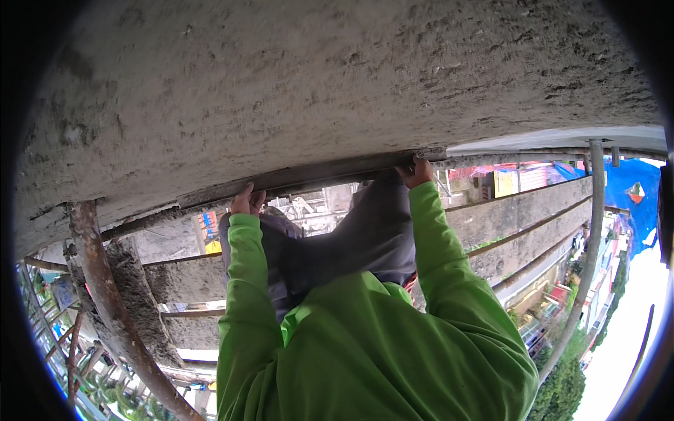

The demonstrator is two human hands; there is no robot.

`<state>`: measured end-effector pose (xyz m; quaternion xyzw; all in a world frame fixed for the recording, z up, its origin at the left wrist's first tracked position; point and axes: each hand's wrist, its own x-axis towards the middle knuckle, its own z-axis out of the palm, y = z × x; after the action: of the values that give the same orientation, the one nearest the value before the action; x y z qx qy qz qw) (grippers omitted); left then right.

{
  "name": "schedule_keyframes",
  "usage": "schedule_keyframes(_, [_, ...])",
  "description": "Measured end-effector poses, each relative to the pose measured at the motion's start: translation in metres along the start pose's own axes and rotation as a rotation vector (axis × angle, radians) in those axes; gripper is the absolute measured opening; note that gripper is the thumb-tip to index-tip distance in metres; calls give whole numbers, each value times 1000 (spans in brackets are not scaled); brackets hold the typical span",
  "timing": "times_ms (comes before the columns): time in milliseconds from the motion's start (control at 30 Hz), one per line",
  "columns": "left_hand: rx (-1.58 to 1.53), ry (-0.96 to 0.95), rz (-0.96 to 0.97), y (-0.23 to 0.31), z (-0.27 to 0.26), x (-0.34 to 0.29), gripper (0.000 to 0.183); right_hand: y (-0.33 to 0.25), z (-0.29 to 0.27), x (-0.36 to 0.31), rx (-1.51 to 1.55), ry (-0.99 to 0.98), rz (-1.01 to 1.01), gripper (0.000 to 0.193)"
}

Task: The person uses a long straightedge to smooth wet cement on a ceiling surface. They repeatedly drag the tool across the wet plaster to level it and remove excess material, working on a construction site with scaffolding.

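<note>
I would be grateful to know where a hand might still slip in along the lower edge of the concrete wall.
Along the metal rail under the concrete wall, the stretch between the left hand and right hand is bare. Right of the right hand the rail runs free to the grey pole. Left, the rusty pipe crowds it.

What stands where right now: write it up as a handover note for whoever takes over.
Left hand: fingertips up against the edge strip under the rough concrete wall; grip unclear.
Right hand: fingers curled on the same strip, further right.
No tool in either hand.
Rusty scaffold pipe stands to the left, apart from both hands.
Done: both hands set on the strip.
Left: the wall face is coarse and unsmoothed; nothing else can be judged.
</note>
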<state>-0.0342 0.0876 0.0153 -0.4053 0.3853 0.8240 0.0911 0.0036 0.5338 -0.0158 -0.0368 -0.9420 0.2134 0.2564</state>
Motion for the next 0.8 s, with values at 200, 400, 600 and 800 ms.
schedule_keyframes(200, [-3, -40, -25, 1, -9, 5, 21, -1, -1, 0, -85, 85, -124, 58])
schedule_keyframes(400, [5, -34, -13, 2, -14, 6, 19, 0, -1, 3, -63, 86, -151, 57])
schedule_keyframes(600, [-94, -44, 101, 10, -11, -3, 29, 7, 5, -6, -37, 69, -97, 60])
schedule_keyframes(800, [-152, -18, 182, 9, -38, 17, 36, -4, -3, 1, 31, 23, -83, 55])
